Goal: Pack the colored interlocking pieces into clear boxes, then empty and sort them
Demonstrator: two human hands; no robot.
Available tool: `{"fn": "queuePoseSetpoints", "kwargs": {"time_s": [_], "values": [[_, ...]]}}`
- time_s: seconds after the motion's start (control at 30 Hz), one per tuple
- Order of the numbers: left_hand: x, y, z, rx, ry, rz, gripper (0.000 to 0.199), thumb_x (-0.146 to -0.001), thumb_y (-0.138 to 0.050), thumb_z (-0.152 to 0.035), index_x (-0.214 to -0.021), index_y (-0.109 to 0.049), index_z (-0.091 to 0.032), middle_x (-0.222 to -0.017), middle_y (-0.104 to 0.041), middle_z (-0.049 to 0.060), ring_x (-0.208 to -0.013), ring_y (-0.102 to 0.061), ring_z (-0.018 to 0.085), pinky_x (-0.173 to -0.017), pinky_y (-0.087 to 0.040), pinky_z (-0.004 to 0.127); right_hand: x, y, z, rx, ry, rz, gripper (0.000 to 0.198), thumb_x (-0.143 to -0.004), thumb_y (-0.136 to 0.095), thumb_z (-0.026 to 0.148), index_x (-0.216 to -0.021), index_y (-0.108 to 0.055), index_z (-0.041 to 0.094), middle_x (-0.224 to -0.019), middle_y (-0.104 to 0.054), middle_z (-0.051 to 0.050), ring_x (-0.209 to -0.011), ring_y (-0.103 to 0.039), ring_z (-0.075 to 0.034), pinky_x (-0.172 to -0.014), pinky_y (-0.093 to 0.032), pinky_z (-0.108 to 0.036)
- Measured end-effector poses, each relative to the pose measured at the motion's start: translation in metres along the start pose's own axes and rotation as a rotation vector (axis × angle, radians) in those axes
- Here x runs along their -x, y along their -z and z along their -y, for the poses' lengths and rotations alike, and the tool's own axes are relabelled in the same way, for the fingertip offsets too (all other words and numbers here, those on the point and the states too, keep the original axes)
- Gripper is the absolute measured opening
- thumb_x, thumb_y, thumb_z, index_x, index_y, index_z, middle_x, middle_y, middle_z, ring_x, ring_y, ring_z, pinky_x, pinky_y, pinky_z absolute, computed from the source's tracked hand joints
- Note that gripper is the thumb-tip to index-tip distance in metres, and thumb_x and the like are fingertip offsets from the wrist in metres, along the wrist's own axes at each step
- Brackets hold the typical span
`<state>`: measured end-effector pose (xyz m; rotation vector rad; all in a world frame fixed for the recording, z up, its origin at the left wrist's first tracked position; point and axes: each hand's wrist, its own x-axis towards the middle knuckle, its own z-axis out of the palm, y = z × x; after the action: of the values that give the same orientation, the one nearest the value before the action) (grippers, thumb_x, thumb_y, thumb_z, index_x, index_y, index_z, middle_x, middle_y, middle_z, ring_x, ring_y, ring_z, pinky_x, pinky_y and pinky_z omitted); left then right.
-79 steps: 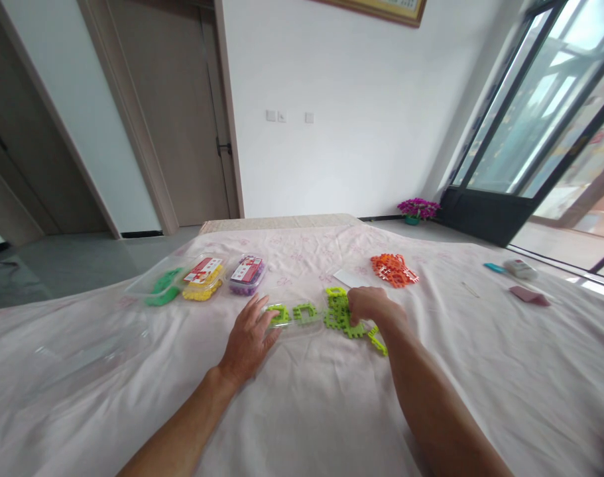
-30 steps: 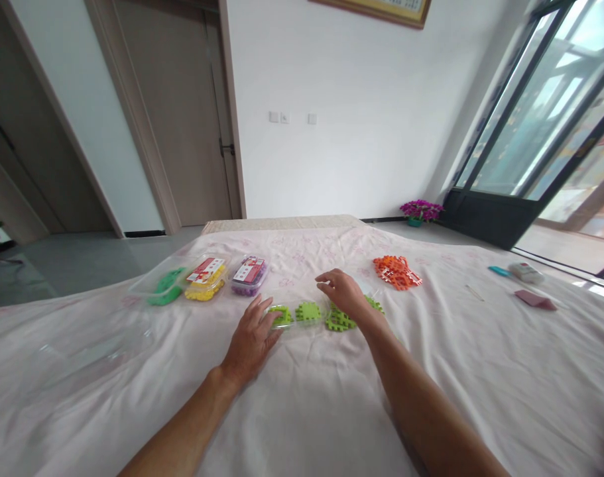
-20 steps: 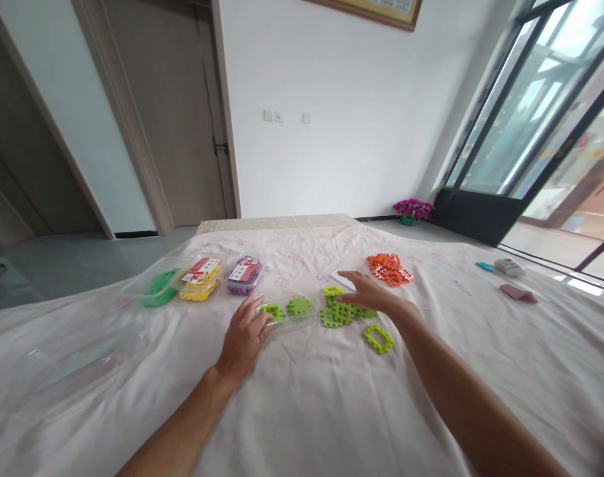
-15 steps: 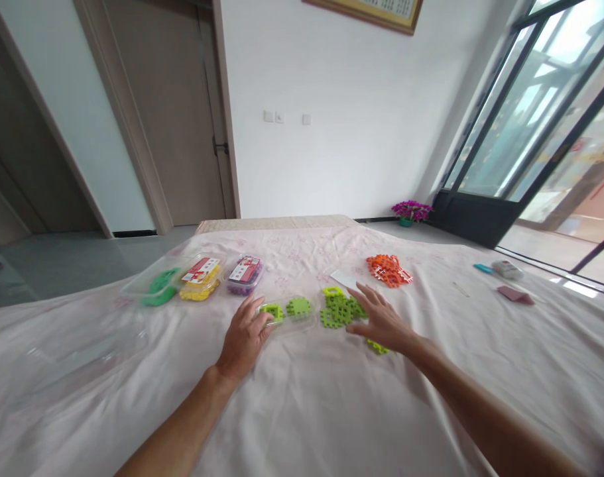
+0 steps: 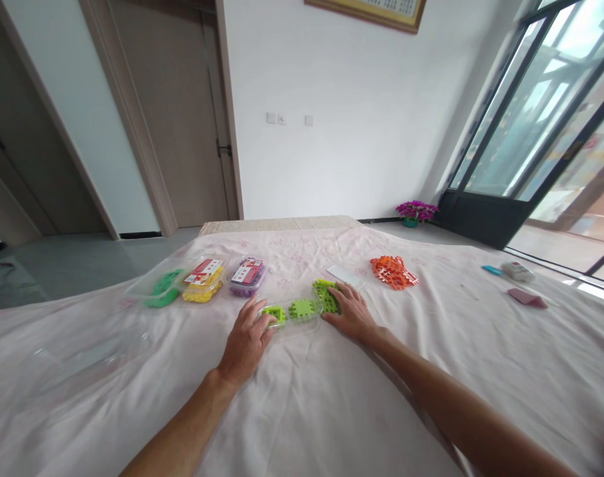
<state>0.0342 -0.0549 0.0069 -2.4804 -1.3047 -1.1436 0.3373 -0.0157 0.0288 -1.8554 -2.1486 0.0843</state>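
Behind the work, in the one head view, a plain white wall (image 5: pixel 356 79) carries wall switches (image 5: pixel 270 118) and, high up, a gold-framed picture (image 5: pixel 371 21), with a brown door (image 5: pixel 170 112) on the left and a dark-framed glass door (image 5: pixel 510 132) on the right, magenta flowers (image 5: pixel 417 211) near its foot. Across the foreground spreads a pale, wrinkled cloth (image 5: pixel 292 411). Near its middle sits a clear tray (image 5: pixel 296 329) with lime-green pieces inside, one cluster (image 5: pixel 276 315) at the left end and another (image 5: pixel 302 309) toward the right. The left hand (image 5: pixel 244 341) is closed on the left end of the tray, thumb over the rim and fingers curved along the outside. The right hand (image 5: pixel 354 317) lies spread, thumb apart from the fingers, over loose green pieces (image 5: pixel 322 295) just beside the tray's right end; its palm hides some of them. Beyond it lies a white card (image 5: pixel 342 273), with a heap of orange pieces (image 5: pixel 394 272) to the right. Farther left stand a purple-filled box (image 5: pixel 246 275), a yellow-filled box (image 5: pixel 203 278) and a clear container with dark-green pieces (image 5: pixel 165 289). At far right are a blue item (image 5: pixel 492 270), a white packet (image 5: pixel 518 272) and a folded pink cloth (image 5: pixel 528 298).
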Motion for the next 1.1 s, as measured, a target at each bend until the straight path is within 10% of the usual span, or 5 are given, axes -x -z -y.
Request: {"fn": "queuePoseSetpoints", "kwargs": {"time_s": [0.43,0.87,1.1], "values": [[-0.001,-0.002,0.001,-0.003,-0.016,0.002,0.014,-0.091,-0.056,-0.017,-0.101,-0.064,-0.022,-0.133,-0.054,0.009,-0.138,-0.037,0.029,-0.109,-0.044,0.054,-0.031,0.004,-0.018,-0.092,0.017,-0.257,0.042,-0.095,-0.048,0.043,-0.129,-0.061,0.024,-0.132,-0.063,-0.007,-0.122,-0.053,-0.024,-0.106,-0.035,-0.039],[0.0,-0.004,0.003,0.027,0.006,0.021,0.015,-0.092,-0.056,-0.018,-0.104,-0.065,-0.022,-0.133,-0.055,0.009,-0.141,-0.034,0.029,-0.11,-0.043,0.053,-0.072,-0.009,-0.006,-0.045,-0.021,-0.195,0.028,-0.094,-0.05,0.035,-0.106,-0.074,0.029,-0.111,-0.073,-0.002,-0.123,-0.052,-0.023,-0.103,-0.034,-0.033],[-0.001,-0.005,0.004,0.045,0.014,0.041,0.022,-0.093,-0.054,-0.018,-0.113,-0.062,-0.023,-0.137,-0.053,0.009,-0.144,-0.029,0.03,-0.112,-0.04,0.055,-0.07,0.005,0.007,-0.471,-0.039,-0.436,0.031,-0.092,-0.048,0.036,-0.105,-0.071,0.021,-0.096,-0.075,-0.004,-0.089,-0.067,-0.018,-0.083,-0.047,-0.028]]}}
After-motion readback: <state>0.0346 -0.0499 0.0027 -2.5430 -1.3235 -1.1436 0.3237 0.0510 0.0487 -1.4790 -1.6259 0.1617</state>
